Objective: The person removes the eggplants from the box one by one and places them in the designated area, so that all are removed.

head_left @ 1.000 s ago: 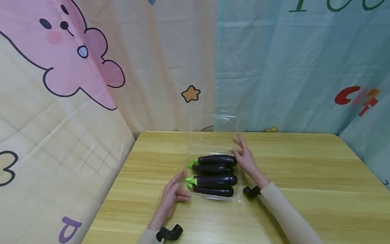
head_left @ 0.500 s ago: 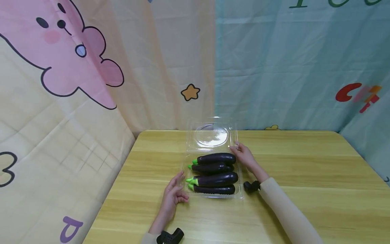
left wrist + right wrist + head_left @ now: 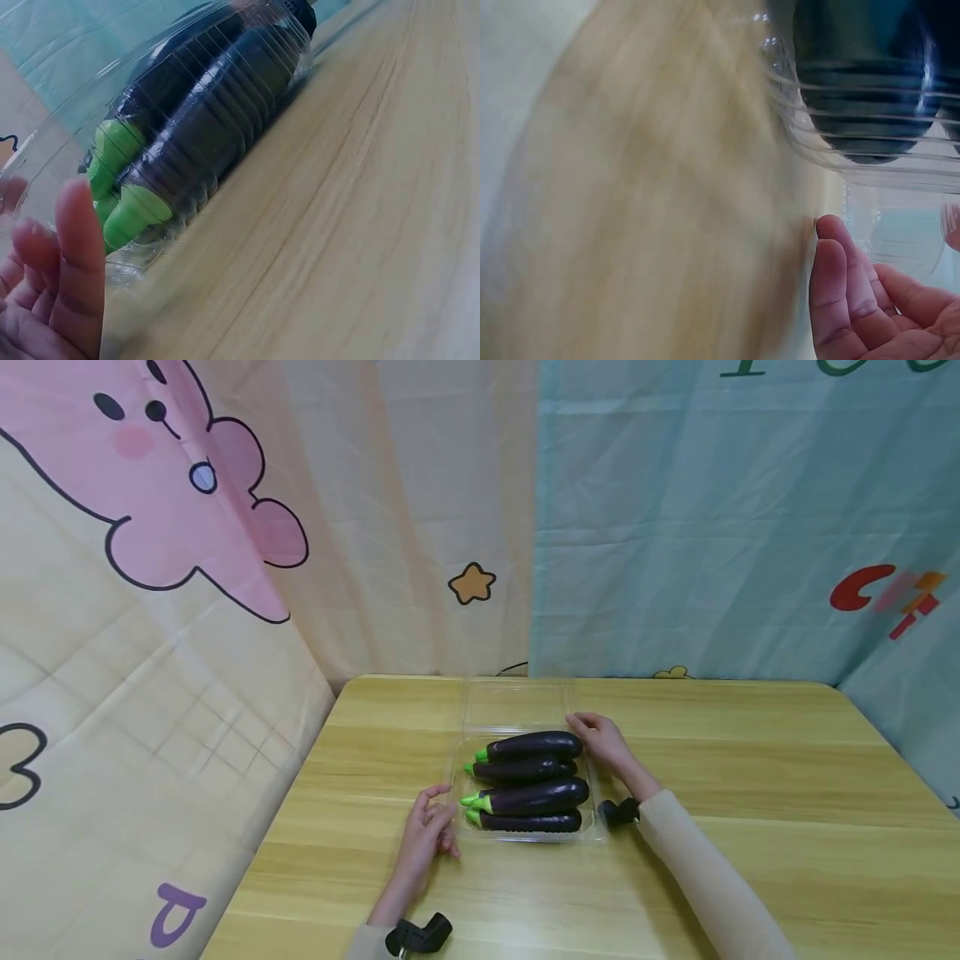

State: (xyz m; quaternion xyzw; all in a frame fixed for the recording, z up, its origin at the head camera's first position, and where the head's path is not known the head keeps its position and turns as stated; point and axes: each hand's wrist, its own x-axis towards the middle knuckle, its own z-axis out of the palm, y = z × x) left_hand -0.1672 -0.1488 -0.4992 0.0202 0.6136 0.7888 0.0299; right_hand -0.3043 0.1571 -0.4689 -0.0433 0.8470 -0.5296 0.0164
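A clear plastic clamshell box [image 3: 597, 818] stands on the table with several dark purple eggplants [image 3: 528, 795] side by side in its base. Their green stems face left. Its clear lid [image 3: 517, 703] is folded back, away from the person. My left hand [image 3: 429, 831] is at the base's left side, fingers loosely bent; whether it touches the wall I cannot tell. At the right rear corner, by the hinge, my right hand [image 3: 606, 743] has its fingertips near the lid's side edge. In the right wrist view, its fingers [image 3: 830, 285] extend below the ribbed wall, apart from the thumb.
The wooden table [image 3: 750, 777] extends to both sides of the box. Behind it hangs a printed fabric curtain [image 3: 675, 527], close to the table's far edge. Each wrist carries a small black camera [image 3: 420, 933].
The lid has tipped backward and lies lower than before. My right hand has come down slightly at the box's rear corner. The left hand's fingers have drawn in a little.
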